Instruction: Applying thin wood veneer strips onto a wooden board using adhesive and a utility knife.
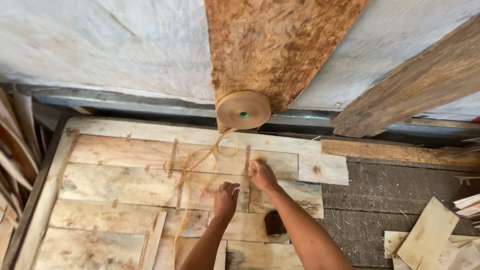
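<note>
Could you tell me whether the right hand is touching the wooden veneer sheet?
Touching: the head view shows the right hand pressed flat on the veneer sheet.

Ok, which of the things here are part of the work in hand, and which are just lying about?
In use:
- veneer sheets, pieced together flat
- tape roll, its loose tape strand trailing over the sheets
- left hand and right hand, both pressing on the sheets

Lying about:
- veneer offcuts at the right
- rough plank leaning against the wall
- curved strips at the left edge
</note>
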